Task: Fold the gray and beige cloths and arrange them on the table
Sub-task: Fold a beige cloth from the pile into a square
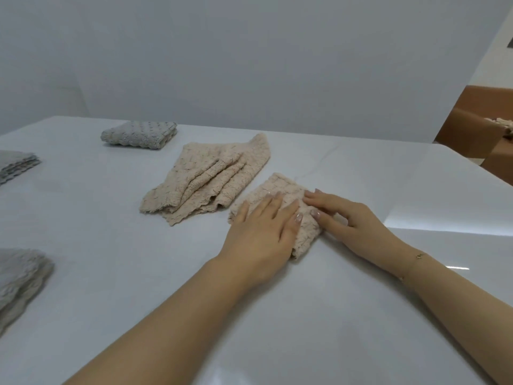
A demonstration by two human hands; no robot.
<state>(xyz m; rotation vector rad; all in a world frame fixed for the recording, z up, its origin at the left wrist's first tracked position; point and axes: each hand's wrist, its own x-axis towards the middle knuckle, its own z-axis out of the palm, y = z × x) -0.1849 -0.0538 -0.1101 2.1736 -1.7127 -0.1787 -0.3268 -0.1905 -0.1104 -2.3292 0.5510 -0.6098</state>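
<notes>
A plain staged workroom: glossy white table [111, 273], bare white backdrop [222, 51], cardboard boxes [472, 129] beside it.

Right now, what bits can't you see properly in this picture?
- Folded beige cloth: its middle is hidden under the left hand and right hand, head view.
- Two gray cloths: cut off by the left edge.
- Cardboard box: cut off by the right edge, its contents too small to tell.

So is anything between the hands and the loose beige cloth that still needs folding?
Nothing visible. Both hands, left and right, press flat on the folded beige cloth; the loose beige cloth lies just beyond it to the left, with only bare table around them.
</notes>
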